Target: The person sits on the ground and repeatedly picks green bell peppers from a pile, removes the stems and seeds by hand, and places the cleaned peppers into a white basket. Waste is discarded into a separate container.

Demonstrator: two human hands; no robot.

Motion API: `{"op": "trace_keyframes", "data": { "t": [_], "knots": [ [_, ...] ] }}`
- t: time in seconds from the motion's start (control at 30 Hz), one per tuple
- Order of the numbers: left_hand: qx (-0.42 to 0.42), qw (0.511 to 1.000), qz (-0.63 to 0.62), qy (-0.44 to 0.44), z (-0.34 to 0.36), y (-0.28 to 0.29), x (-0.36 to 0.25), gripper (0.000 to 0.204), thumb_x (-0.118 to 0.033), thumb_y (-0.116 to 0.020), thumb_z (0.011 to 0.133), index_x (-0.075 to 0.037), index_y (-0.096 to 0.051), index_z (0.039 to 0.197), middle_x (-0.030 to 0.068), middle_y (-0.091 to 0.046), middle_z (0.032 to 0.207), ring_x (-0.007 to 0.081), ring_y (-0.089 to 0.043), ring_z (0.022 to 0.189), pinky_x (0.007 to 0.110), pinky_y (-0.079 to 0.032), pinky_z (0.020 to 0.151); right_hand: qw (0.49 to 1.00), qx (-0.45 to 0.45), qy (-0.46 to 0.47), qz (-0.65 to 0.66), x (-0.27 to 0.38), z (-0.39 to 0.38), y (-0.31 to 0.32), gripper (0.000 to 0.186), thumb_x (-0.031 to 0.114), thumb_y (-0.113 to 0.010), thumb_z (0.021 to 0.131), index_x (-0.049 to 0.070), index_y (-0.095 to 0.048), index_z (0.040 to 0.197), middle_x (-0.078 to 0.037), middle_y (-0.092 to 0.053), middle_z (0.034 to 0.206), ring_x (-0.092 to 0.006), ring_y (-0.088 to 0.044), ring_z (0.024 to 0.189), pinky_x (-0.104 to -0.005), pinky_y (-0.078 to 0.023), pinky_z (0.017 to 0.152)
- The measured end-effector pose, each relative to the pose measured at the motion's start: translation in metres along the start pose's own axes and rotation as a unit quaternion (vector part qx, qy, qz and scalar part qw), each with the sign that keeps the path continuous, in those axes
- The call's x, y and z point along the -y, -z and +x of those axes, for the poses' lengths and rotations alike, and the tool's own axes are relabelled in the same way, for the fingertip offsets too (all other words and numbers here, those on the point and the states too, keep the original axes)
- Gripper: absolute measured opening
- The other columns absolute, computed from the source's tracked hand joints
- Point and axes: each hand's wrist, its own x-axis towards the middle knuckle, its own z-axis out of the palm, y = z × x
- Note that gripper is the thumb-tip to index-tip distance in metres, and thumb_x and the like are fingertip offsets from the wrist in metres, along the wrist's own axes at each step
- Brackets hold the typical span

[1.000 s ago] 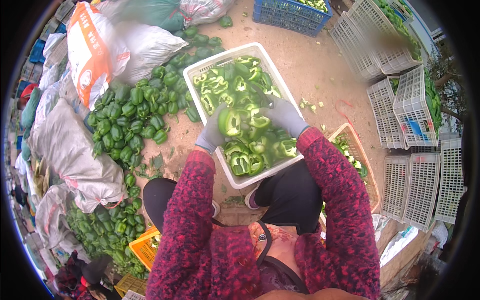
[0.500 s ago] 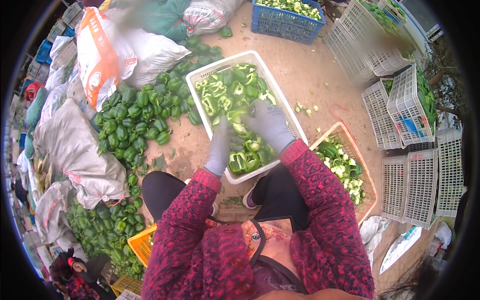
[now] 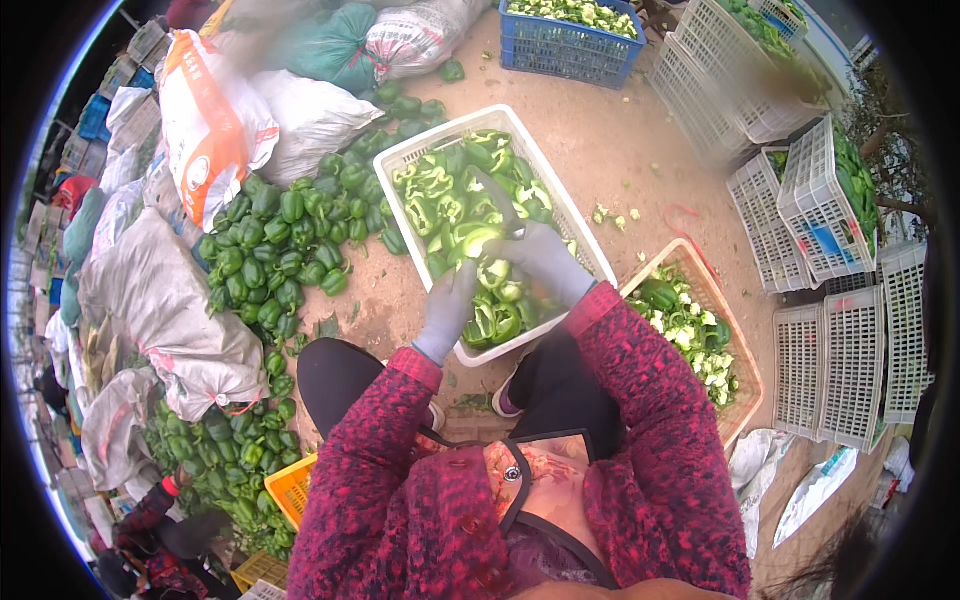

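Observation:
Both my hands wear grey gloves and meet over a white plastic crate [image 3: 585, 240] of cut green bell peppers. My left hand [image 3: 450, 305] is closed on a cut green pepper [image 3: 478, 242], its pale inside showing. Closed around a knife, my right hand [image 3: 548, 262] is beside that pepper. The knife's dark curved blade [image 3: 496, 195] points up and left over the crate; its handle is hidden in the glove. Halved peppers lie in the crate below both hands.
Whole green peppers [image 3: 290, 235] are heaped at the left, beside sacks [image 3: 180, 300]. An orange crate [image 3: 752, 385] with pepper cores stands at my right. A blue crate [image 3: 565, 60] is at the far side; grey crates [image 3: 825, 375] line the right. Another person [image 3: 160, 540] is at lower left.
My right hand has turned and drawn slightly toward me, so the curved blade now shows. My left hand has shifted slightly right, closer to the right hand.

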Motion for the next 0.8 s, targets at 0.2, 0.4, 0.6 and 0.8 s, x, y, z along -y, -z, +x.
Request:
{"op": "trace_keyframes", "data": {
  "t": [0.2, 0.4, 0.6, 0.8],
  "knots": [
    [0.117, 0.963, -0.233, 0.063, 0.027, 0.075, -0.045, 0.04, -0.042, -0.05, 0.106, -0.004, -0.062, 0.114, 0.0058, -0.057, 0.076, 0.0161, -0.054, 0.053, 0.03, -0.044, 0.05, 0.997, 0.017, -0.009, 0.081, 0.018, 0.037, -0.003, 0.033, 0.035, -0.076, 0.09, 0.004, -0.072, 0.103, 0.002, -0.061, 0.075, -0.0083, -0.053, 0.059, -0.0238, -0.043, 0.054],
    [-0.072, 0.988, -0.079, 0.114, -0.041, 0.294, -0.038, 0.051, -0.052, -0.049, 0.106, -0.006, -0.063, 0.089, -0.0004, -0.052, 0.063, 0.0092, -0.047, 0.045, 0.026, -0.036, 0.042, 0.981, -0.074, 0.038, -0.177, 0.024, 0.135, -0.05, 0.046, 0.043, -0.075, 0.087, 0.003, -0.071, 0.109, -0.007, -0.07, 0.083, -0.0179, -0.067, 0.074, -0.033, -0.054, 0.068],
    [-0.218, 0.799, -0.03, 0.56, -0.339, 0.335, 0.117, 0.065, -0.067, -0.047, 0.102, -0.005, -0.059, 0.085, 0.0068, -0.055, 0.056, 0.0192, -0.057, 0.042, 0.032, -0.041, 0.039, 0.856, -0.076, 0.02, -0.51, -0.051, 0.191, -0.114, 0.059, 0.051, -0.064, 0.091, 0.0, -0.065, 0.119, -0.025, -0.071, 0.121, -0.0394, -0.068, 0.113, -0.0475, -0.051, 0.099],
    [-0.023, 0.708, -0.058, 0.704, -0.436, 0.227, 0.216, 0.094, -0.078, -0.03, 0.098, 0.007, -0.067, 0.117, 0.018, -0.069, 0.079, 0.0299, -0.069, 0.061, 0.042, -0.057, 0.062, 0.854, -0.093, 0.017, -0.512, -0.076, 0.234, -0.123, 0.064, 0.053, -0.065, 0.089, -0.002, -0.067, 0.121, -0.028, -0.071, 0.119, -0.0421, -0.066, 0.116, -0.0468, -0.049, 0.101]
  ]
}}
